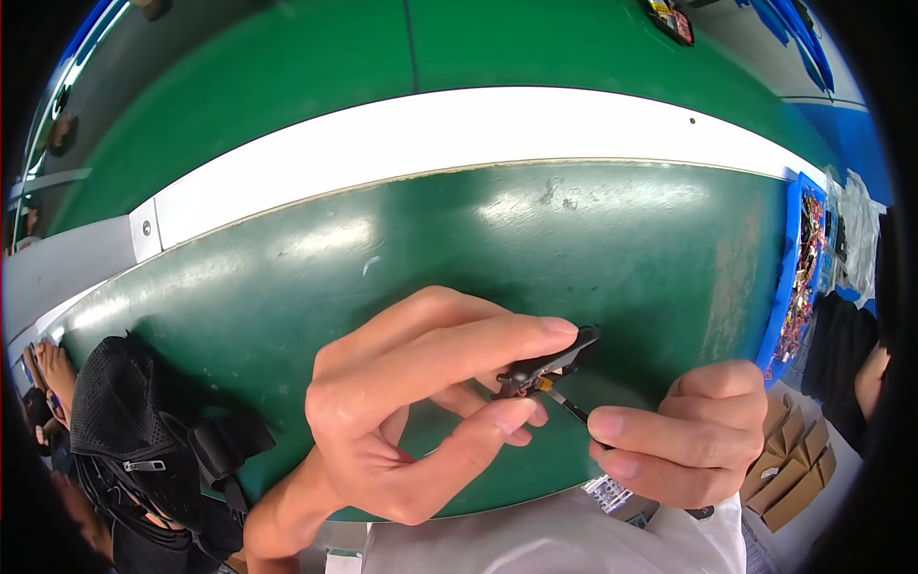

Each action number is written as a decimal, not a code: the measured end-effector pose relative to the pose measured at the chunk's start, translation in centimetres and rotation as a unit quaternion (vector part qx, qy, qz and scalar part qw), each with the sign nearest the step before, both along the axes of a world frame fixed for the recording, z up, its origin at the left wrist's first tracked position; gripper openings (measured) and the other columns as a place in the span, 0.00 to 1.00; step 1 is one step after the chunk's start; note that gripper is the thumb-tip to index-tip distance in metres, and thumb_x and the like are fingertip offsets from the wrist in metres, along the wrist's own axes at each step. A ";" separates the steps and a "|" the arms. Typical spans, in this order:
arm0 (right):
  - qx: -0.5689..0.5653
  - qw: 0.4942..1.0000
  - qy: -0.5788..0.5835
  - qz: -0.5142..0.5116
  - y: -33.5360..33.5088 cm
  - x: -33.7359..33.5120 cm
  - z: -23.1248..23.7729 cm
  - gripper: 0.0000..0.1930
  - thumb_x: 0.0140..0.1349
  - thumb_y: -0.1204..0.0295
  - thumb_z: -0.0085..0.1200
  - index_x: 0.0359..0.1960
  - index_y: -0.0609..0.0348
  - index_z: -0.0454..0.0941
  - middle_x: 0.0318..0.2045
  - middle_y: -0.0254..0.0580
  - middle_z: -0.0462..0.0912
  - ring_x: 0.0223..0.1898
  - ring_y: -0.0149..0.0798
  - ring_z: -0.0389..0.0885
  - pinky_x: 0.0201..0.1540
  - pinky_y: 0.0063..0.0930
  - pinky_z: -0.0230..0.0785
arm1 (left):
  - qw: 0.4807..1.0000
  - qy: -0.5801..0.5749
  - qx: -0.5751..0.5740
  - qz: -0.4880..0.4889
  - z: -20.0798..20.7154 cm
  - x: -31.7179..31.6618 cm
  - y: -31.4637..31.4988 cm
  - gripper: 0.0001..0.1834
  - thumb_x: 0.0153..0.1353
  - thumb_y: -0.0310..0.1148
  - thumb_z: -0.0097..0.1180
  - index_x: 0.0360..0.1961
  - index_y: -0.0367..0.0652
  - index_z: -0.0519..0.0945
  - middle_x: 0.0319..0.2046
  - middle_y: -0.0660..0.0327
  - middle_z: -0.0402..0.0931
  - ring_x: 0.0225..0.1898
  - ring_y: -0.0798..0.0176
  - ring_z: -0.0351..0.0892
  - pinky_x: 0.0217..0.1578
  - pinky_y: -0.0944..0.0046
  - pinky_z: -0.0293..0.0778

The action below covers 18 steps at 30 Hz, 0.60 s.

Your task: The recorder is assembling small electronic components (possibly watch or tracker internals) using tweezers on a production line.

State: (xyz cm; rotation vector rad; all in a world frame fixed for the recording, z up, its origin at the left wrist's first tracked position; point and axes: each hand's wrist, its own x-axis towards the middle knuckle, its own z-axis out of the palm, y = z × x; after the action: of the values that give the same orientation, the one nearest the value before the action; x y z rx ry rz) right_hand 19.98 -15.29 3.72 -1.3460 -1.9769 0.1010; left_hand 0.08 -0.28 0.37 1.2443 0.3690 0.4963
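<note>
My left hand covers the rear of the small black clip, so its full shape cannot be made out. The thin black wire disappears between the fingertips of my right hand; its far end is hidden. A tiny yellowish piece sits where the wire meets the clip, too small to identify.

The clip is dark, smooth, narrow and elongated. The green table is glossy, with scuffs, bordered by a white strip. A black mesh bag lies at the left, a blue bin of small parts at the right.

My left forefinger lies along the clip's top, thumb beneath, closed on it. My right thumb and forefinger pinch the wire just beside the clip, above the table's near edge.
</note>
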 end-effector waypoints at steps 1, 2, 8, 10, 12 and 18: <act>0.002 1.000 0.002 0.001 0.0 0.0 0.0 0.17 0.53 0.78 0.70 0.44 0.53 0.81 0.42 0.39 0.92 0.14 0.20 0.64 0.24 0.20 0.51 | 1.000 -0.003 -0.005 -0.009 -0.1 0.0 0.1 0.17 0.62 0.13 0.56 0.53 0.21 0.80 0.47 0.41 0.76 0.38 0.49 0.90 0.31 0.61 0.92; 0.005 1.000 0.004 0.002 0.0 0.0 -0.1 0.17 0.53 0.78 0.70 0.44 0.53 0.81 0.42 0.39 0.92 0.14 0.20 0.64 0.25 0.20 0.51 | 1.000 -0.003 -0.005 -0.009 0.0 0.0 0.1 0.17 0.62 0.13 0.56 0.53 0.21 0.80 0.47 0.41 0.76 0.38 0.49 0.90 0.31 0.61 0.92; -0.002 1.000 0.000 0.003 -0.1 -0.1 0.0 0.16 0.54 0.78 0.70 0.44 0.53 0.81 0.42 0.39 0.92 0.14 0.20 0.63 0.25 0.20 0.51 | 0.999 0.017 -0.027 -0.002 0.2 -0.1 -0.5 0.18 0.62 0.11 0.53 0.54 0.21 0.78 0.48 0.37 0.79 0.37 0.49 0.90 0.29 0.62 0.92; 0.002 1.000 -0.008 0.001 -0.1 -0.1 0.0 0.16 0.54 0.78 0.70 0.44 0.53 0.81 0.42 0.38 0.92 0.14 0.20 0.62 0.25 0.20 0.51 | 1.000 0.024 0.011 0.003 0.2 -0.1 -0.6 0.19 0.62 0.11 0.51 0.55 0.20 0.78 0.49 0.36 0.80 0.36 0.49 0.91 0.28 0.63 0.91; 0.008 1.000 -0.013 -0.001 0.0 0.0 0.0 0.16 0.54 0.78 0.70 0.44 0.53 0.81 0.42 0.38 0.92 0.14 0.20 0.61 0.25 0.20 0.51 | 0.999 0.024 0.024 0.000 0.3 0.2 -0.4 0.19 0.62 0.11 0.50 0.54 0.21 0.79 0.49 0.37 0.81 0.35 0.50 0.91 0.28 0.63 0.91; 0.019 0.999 -0.024 -0.014 0.1 -0.5 -0.4 0.16 0.54 0.78 0.70 0.44 0.53 0.81 0.41 0.36 0.92 0.13 0.20 0.58 0.24 0.21 0.49 | 0.998 0.006 0.063 -0.018 -0.5 -0.1 -0.2 0.19 0.61 0.11 0.51 0.52 0.25 0.83 0.47 0.40 0.81 0.34 0.54 0.90 0.28 0.65 0.91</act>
State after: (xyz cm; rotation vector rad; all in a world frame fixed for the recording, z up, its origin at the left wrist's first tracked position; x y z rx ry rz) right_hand 19.47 -15.15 3.37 -1.3629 -1.9897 0.0171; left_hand -0.03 -0.47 -0.13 1.3736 0.3281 0.4872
